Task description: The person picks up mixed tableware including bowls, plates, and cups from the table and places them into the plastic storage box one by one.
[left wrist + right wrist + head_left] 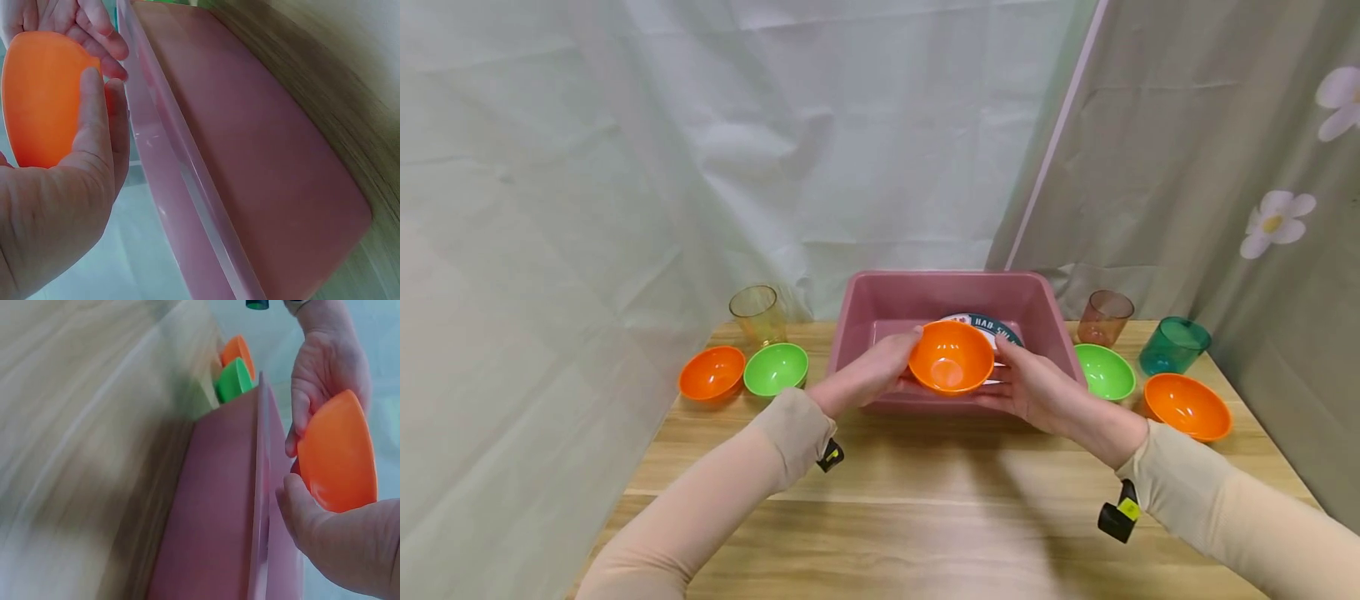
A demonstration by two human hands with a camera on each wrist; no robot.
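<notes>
An orange bowl (951, 357) is held between my two hands above the front of a pink basin (955, 410), its hollow facing the head camera. On its left side my left hand (880, 367) grips it, thumb at the rim. My right hand (1037, 387) holds the opposite side, its thumb near the rim and the other fingers lower down. The wrist views show the bowl's outside (47, 100), with fingertips reaching its base. Inside the basin lies a plate with a dark lettered rim (996, 327), partly hidden by the bowl.
Left of the basin stand an orange bowl (711, 372), a green bowl (777, 369) and a yellowish cup (757, 317). To its right are a green bowl (1105, 372), an orange bowl (1187, 407), a reddish cup (1105, 318) and a teal cup (1174, 346). Curtains (880, 150) hang behind the wooden table (925, 517).
</notes>
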